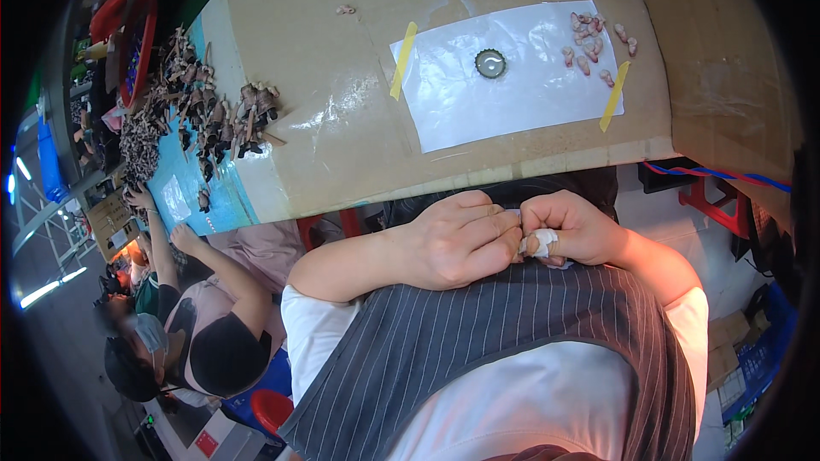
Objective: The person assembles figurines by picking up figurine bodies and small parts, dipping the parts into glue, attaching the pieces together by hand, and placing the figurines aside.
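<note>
White wad (543, 244) pinched by right hand (579, 227) fingers, nearside of the taped sheet (453, 107) on desk (320, 47); left hand (463, 239) also nearside, fingers curled tog., grip can't be told tbh.

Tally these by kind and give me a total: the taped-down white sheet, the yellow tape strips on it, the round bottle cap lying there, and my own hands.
White sheet: 1
Yellow tape strips: 2
Bottle cap: 1
Your hands, left hand and right hand: 2
Total: 6
</note>
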Motion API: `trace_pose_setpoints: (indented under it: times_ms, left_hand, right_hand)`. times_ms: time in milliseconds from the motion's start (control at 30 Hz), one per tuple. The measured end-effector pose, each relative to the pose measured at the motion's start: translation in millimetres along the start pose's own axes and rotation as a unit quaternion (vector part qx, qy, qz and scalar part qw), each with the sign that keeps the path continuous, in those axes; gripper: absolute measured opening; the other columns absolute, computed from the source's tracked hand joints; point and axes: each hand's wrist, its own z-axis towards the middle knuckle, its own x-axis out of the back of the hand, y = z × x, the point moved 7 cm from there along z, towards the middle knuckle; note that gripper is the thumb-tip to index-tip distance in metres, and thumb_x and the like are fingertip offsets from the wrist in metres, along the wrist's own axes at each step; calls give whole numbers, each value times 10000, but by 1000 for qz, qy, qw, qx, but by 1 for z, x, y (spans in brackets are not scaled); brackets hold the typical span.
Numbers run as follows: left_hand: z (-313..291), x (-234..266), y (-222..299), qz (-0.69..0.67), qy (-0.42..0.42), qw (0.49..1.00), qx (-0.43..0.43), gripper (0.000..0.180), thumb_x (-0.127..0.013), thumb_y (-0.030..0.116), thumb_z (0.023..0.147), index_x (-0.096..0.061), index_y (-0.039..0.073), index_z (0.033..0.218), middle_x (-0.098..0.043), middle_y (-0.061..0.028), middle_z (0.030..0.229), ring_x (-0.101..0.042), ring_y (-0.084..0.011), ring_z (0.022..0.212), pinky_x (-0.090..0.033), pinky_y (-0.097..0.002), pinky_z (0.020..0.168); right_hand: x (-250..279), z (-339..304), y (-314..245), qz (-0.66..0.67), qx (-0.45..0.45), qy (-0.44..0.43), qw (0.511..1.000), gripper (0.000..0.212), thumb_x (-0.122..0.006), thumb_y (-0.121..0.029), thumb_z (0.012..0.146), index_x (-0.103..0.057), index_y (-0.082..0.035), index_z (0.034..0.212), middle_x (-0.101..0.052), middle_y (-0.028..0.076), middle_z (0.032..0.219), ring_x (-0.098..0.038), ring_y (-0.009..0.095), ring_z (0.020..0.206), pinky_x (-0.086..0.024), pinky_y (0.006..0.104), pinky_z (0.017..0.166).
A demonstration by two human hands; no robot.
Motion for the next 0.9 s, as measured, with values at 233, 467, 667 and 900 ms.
trace_pose_setpoints:
  times_ms: [233, 467, 667, 900]
  left_hand:
    - [0, 0, 1, -1, 3, 1000, 0, 287, -764, 91, 704, -591, -66, 870, -638, -196, 858, -646, -281, 716, -516, -346, 621]
    - [-1, -1, 0, -6, 7, 1000, -1, 278, -764, 85, 706, -590, -64, 863, -639, -197, 853, -644, -281, 708, -514, -344, 613]
    - [-1, 0, 0, -7, 10, 1000, -3, 276, -761, 80, 709, -590, -66, 868, -637, -198, 852, -643, -281, 706, -512, -343, 609]
    - [-3, -1, 0, -3, 11, 1000, -5, 283, -755, 84, 717, -584, -71, 881, -634, -200, 860, -640, -283, 711, -511, -344, 611]
  right_hand:
    - [0, -1, 1, 1, -3, 0, 1000, 192, -626, -178, 931, -530, -61, 812, -493, -39, 652, -446, 21, 530, -351, 184, 473]
    - [1, -1, 2, -15, -4, 6, 1000, 208, -623, -179, 931, -514, -65, 795, -492, -41, 642, -445, 18, 528, -349, 186, 472]
    - [0, -1, 1, -10, -5, 10, 1000, 213, -626, -184, 930, -515, -66, 793, -494, -39, 643, -443, 18, 528, -346, 186, 470]
    - [0, 0, 1, -19, -7, 8, 1000, 212, -630, -185, 927, -514, -64, 796, -493, -39, 642, -442, 20, 526, -345, 186, 471]
